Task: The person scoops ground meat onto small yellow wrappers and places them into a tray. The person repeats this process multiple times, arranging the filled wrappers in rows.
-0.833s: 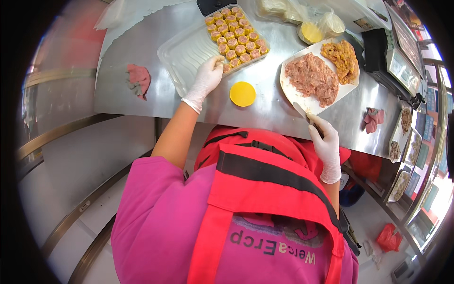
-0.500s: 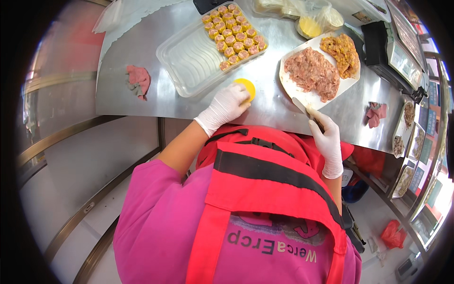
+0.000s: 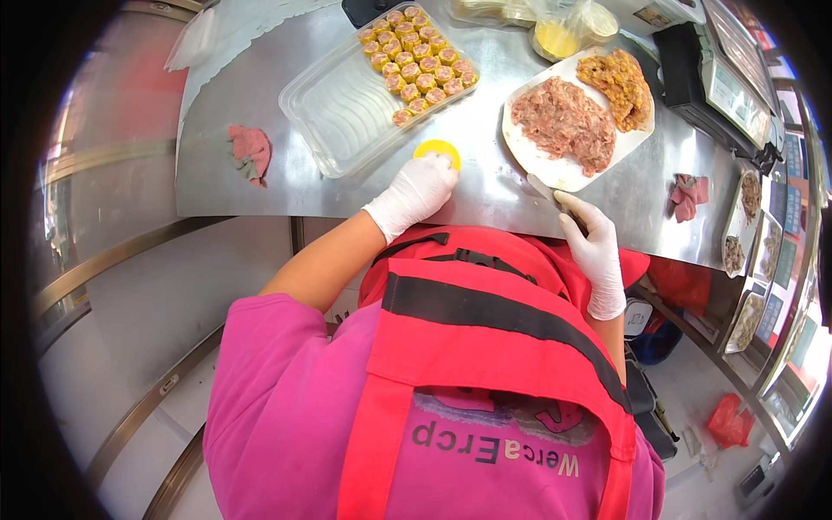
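Note:
My gloved left hand (image 3: 418,192) is closed at the near edge of the steel table, its fingers on a round yellow dumpling wrapper (image 3: 437,147) that sticks out beyond the fingertips. My gloved right hand (image 3: 594,243) grips the handle of a small flat spatula (image 3: 541,185). The blade reaches the near rim of a white plate (image 3: 568,178). On that plate lie a mound of pink minced meat (image 3: 563,121) and a smaller orange-yellow mound (image 3: 620,82). Left of it, several open-topped yellow dumplings (image 3: 416,61) fill the right part of a clear plastic tray (image 3: 334,113).
A pink and grey cloth (image 3: 250,152) lies at the left, another cloth (image 3: 688,197) at the right. Bagged yellow wrappers (image 3: 559,39) sit at the back. A black-and-silver scale (image 3: 732,95) stands back right, with a long white dish (image 3: 741,225) nearer.
My left hand has turned on the wrapper, which now shows ahead of the fingertips instead of to their right. The right hand and spatula stay near the plate's rim. The view has shifted slightly.

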{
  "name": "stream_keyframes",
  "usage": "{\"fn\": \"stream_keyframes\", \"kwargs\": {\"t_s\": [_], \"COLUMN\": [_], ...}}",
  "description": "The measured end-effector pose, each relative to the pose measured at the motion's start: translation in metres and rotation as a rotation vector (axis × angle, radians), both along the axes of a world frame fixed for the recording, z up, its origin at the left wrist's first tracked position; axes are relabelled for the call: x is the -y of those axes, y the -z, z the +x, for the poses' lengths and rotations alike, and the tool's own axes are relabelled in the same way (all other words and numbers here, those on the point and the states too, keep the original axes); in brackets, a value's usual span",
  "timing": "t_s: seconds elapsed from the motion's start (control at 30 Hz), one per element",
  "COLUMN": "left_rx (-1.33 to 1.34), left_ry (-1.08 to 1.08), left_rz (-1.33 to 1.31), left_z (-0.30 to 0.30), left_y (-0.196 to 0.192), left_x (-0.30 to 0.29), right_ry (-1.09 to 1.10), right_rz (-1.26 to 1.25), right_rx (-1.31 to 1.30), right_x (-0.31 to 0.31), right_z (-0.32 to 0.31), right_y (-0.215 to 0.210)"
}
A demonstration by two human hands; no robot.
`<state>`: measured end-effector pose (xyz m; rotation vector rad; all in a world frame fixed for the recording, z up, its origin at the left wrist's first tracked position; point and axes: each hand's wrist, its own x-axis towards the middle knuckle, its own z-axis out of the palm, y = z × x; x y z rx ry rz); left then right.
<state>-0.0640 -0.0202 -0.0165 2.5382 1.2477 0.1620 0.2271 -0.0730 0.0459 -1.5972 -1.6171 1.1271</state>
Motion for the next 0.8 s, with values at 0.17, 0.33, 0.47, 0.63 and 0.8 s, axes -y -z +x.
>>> {"fn": "stream_keyframes", "kwargs": {"t_s": [0.17, 0.33, 0.47, 0.63, 0.8], "left_rx": [0.078, 0.652, 1.683, 1.806, 1.509], "left_ry": [0.035, -0.479, -0.452, -0.395, -0.612], "left_rz": [0.037, -0.552, -1.131, -1.503, -1.574], "left_z": [0.003, -0.017, -0.046, -0.011, 0.032], "left_y": [0.009, -0.003, 0.009, -0.008, 0.017], "left_x": [-0.008, -0.030, -0.042, -0.037, -0.018], "right_ry": [0.011, 0.096, 0.069, -0.029, -0.149], "right_rz": [-0.037, 0.085, 0.117, 0.120, -0.034], "right_rx": [0.001, 0.072, 0.426, 0.707, 0.800], "right_x": [-0.001, -0.015, -0.039, -0.053, -0.059], "right_z": [0.001, 0.016, 0.022, 0.013, 0.013], "right_y": [-0.001, 0.013, 0.011, 0.026, 0.029]}}
